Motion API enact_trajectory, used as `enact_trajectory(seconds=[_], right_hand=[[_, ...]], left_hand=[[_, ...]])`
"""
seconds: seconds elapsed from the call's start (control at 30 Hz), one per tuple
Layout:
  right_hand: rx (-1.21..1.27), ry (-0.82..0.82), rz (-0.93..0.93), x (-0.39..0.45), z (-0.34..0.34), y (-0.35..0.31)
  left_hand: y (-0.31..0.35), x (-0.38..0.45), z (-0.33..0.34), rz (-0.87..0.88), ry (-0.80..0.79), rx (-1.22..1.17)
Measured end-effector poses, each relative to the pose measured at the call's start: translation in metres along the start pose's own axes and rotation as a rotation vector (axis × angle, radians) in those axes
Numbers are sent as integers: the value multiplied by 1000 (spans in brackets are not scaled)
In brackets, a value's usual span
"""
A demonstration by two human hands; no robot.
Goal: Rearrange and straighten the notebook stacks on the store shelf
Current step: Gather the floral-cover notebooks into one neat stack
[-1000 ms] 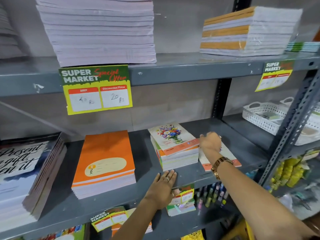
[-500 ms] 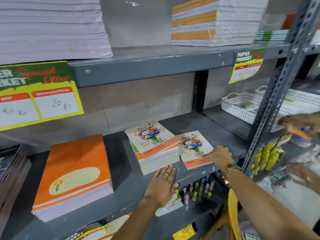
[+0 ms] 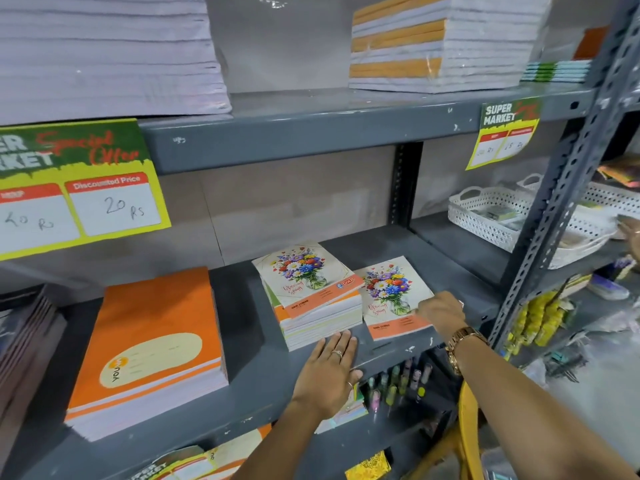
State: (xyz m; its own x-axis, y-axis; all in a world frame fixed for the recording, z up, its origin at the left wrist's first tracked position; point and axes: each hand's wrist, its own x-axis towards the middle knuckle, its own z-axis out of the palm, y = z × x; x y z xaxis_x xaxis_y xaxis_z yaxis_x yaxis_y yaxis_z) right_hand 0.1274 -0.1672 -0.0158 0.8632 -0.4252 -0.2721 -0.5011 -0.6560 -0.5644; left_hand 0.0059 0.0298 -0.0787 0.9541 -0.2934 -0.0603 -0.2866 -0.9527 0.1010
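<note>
A stack of flower-cover notebooks point(image 3: 311, 296) sits mid-shelf, its top book skewed. Right of it lies a thin pile with the same flower cover point(image 3: 389, 296). My right hand point(image 3: 440, 311) rests on that pile's right edge, fingers curled on it. My left hand point(image 3: 329, 372) lies flat and open on the grey shelf point(image 3: 249, 386), fingertips touching the front of the tall stack. A thick orange notebook stack point(image 3: 152, 344) lies further left.
Dark books point(image 3: 24, 334) fill the far left. The upper shelf holds white paper stacks point(image 3: 104, 53) and orange-banded stacks point(image 3: 433, 43). White baskets point(image 3: 485, 216) stand on the right shelf behind a slotted post point(image 3: 554, 209). Another person's hand point(image 3: 632, 233) shows at the right edge.
The view shifted right and closer. My right hand slid from the back of the thin pile to its right front edge, uncovering the cover. My left hand stayed against the tall stack.
</note>
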Motion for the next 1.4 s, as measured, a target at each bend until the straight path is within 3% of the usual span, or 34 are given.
enact_trajectory(seconds=[0.17,0.33,0.43,0.57,0.87,1.17,1.4], right_hand=[[314,206,-28,-20,-18,-24],[409,460,-202,-55,-56,-60],[466,519,-228,-69,-70,-73],[554,449,-228,-79,-65,-90],[613,65,-108,-79,9,-112],[135,82,-294,-77,36,-111],[-79,105,-556,-68,34,-104]], left_hand=[[-8,-12,-4,15,-29,11],[-18,-30,-7,10,-33,-3],[-22,-40,-8,-7,-40,8],[-31,-53,-8,-16,-40,4],[-57,-78,-10,-45,-19,-25],[-61,-81,-12,-92,-13,-106],[-67,-80,-16,-232,236,-121]])
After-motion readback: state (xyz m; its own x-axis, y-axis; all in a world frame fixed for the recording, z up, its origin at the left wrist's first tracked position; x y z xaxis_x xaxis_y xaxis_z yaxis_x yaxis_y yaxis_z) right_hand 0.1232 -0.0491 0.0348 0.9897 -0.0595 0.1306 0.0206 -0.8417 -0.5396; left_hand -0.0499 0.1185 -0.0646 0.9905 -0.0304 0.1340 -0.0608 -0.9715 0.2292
